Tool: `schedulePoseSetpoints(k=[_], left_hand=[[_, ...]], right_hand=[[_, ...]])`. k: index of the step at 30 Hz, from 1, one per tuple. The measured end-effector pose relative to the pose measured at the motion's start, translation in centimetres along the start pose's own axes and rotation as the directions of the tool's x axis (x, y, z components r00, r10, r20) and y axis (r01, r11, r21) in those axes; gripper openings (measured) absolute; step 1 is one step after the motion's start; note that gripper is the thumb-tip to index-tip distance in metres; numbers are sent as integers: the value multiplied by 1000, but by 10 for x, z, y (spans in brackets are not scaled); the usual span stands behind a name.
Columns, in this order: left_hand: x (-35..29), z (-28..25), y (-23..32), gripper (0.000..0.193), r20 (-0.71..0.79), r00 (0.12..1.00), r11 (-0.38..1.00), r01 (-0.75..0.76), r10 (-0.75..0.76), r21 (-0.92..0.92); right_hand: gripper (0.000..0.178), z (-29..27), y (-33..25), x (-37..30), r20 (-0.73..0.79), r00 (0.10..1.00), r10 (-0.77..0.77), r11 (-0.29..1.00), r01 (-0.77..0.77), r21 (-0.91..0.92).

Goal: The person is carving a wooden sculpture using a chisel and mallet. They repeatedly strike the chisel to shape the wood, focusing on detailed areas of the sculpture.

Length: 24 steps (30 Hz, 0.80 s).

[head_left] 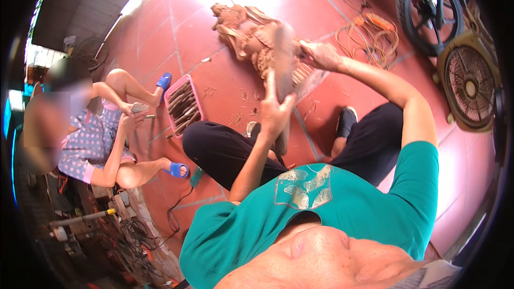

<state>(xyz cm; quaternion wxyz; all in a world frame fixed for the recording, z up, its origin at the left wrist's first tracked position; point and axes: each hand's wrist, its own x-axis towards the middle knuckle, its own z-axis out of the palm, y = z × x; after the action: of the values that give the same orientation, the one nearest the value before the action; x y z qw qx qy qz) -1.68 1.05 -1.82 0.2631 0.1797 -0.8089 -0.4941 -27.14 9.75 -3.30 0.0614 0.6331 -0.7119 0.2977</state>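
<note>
A carved wooden figure [249,35] lies on the floor in front of me, brown and full of deep relief. Across its near right part runs a long brown wooden bar [284,56], its upper end smeared by motion. My left hand [276,112] is wrapped around the lower part of this bar, thumb on the right side and index finger pointing up along it. At the right side of the carving is my right hand [319,56], its fingers bent together; what they hold is hidden. Wood chips [243,104] lie around the carving.
A pink basket [167,99] of wooden-handled tools stands to the left. Beside it sits a person in patterned clothes [91,139], holding a small object. An orange cord [369,35] is coiled at the right, near a fan [471,86] and a wheel [430,10].
</note>
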Motion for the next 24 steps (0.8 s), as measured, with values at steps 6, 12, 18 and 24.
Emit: schedulePoseSetpoints(k=[6, 12, 18, 24], left_hand=[[-7, 5, -29, 78, 154, 973, 979, 187, -173, -80], [-18, 6, -11, 68, 302, 876, 862, 451, -377, -232], [-22, 12, -18, 62, 338, 863, 781, 491, -376, -385], [-28, 18, -16, 55, 360, 835, 724, 543, -415, -426]], right_hand=[[35, -1, -2, -7, 66, 996, 68, 997, -66, -36], [31, -2, -11, -6, 214, 972, 102, 986, -71, -149], [30, -6, -15, -3, 216, 972, 95, 985, -60, -162], [25, -5, -10, -4, 166, 986, -19, 997, 32, -76]])
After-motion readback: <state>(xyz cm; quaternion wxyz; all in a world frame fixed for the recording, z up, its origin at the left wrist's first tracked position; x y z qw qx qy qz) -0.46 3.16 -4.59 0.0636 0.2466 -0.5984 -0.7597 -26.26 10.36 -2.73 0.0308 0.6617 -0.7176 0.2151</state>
